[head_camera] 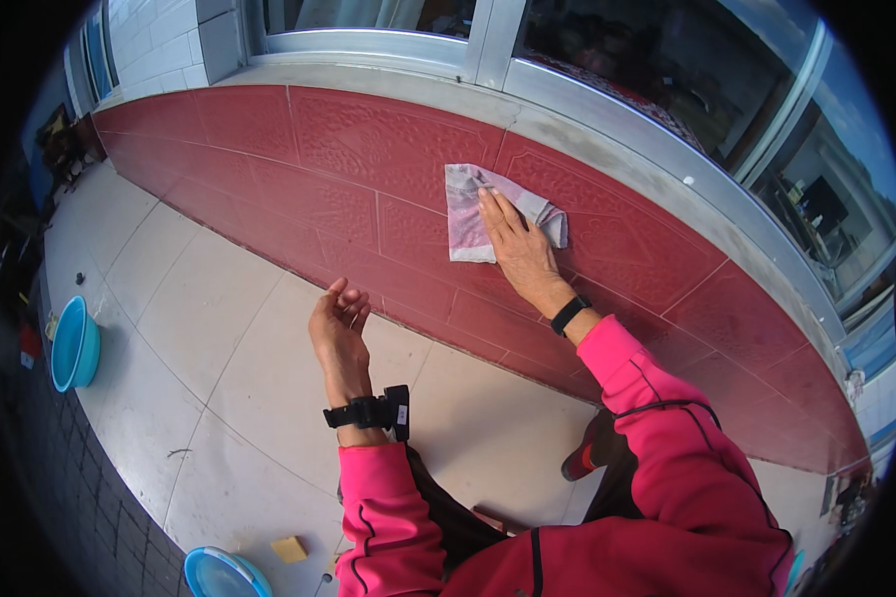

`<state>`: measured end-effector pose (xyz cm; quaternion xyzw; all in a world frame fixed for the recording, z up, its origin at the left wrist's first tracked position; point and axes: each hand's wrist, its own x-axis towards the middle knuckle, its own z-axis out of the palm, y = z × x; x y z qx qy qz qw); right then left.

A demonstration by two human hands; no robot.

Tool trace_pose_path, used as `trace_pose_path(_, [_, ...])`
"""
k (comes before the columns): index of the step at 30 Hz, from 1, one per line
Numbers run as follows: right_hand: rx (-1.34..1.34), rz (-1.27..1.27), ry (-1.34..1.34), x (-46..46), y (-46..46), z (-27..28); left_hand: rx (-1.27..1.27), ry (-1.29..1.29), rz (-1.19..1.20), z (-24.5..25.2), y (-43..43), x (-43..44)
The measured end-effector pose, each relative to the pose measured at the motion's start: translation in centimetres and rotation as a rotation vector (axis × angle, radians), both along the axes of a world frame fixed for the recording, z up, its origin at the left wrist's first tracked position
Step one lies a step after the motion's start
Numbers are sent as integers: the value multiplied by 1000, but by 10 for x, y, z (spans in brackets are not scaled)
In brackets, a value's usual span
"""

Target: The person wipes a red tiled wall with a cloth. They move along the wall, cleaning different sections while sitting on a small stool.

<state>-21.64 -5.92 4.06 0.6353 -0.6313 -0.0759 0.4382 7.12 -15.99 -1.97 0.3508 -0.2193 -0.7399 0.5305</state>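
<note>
My right hand lies flat on a pink and grey cloth, pressing it against the red tiled wall below the window sill. The fingers are stretched out over the cloth, and its right corner is folded. My left hand hangs in the air over the pale floor near the foot of the wall, palm turned up, fingers loosely curled and holding nothing. A black strap device is around the left wrist, a black band around the right.
Silver-framed windows stand above the sill. On the tiled floor are a blue basin at the far left, a second blue basin and a yellow sponge at the bottom. Dark paving lies beyond the floor's left edge.
</note>
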Motion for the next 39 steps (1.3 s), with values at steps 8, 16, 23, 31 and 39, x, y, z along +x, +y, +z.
trace_pose_path(8, [308,-36,-730,6,50,-55,-9,-11,-35,-3,1,2])
trace_pose_path(16, [34,107,-2454,-1,84,-3,-36,-110,-153,-6,6,-13])
trace_pose_path(23, [108,438,-2834,6,81,41,-4,-287,-445,2,32,-52])
trace_pose_path(31, [-148,378,-3011,-12,62,25,-148,411,-753,42,74,-79])
trace_pose_path(39, [77,327,-2667,-8,80,-11,-51,119,-633,22,86,-100])
